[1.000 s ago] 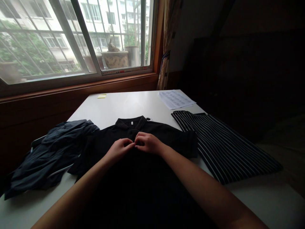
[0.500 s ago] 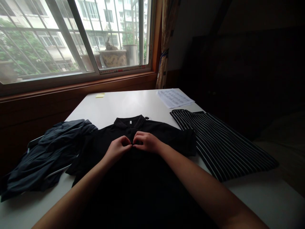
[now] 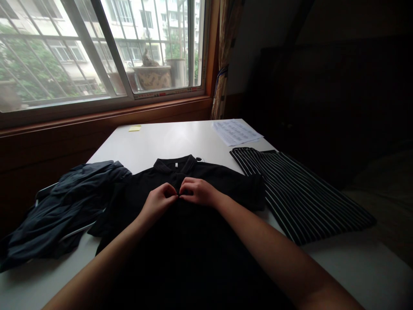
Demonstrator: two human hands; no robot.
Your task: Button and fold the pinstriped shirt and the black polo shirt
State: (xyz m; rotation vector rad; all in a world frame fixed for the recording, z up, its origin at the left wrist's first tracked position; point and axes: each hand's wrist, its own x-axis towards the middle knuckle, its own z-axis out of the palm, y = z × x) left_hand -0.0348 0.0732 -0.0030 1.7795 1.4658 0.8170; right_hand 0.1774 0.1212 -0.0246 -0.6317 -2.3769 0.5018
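A black short-sleeved polo shirt (image 3: 219,172) lies spread on the white table, its collar pointing away from me. My left hand (image 3: 159,199) and my right hand (image 3: 198,192) meet over the front placket, just below the collar. Both are closed in a pinch on the shirt, thumb against fingers, with the fingertips nearly touching. Any button between them is too small and dark to make out. A small white label shows inside the collar.
Crumpled dark grey clothing (image 3: 64,206) with white piping lies at the left. A black garment with white stripes (image 3: 300,193) lies at the right. Printed papers (image 3: 237,132) and a yellow sticky note (image 3: 134,128) rest on the far part of the white table (image 3: 167,137), below a barred window.
Both hands stay pinched at the same place on the placket, with barely any finger movement. The view has shifted very slightly.
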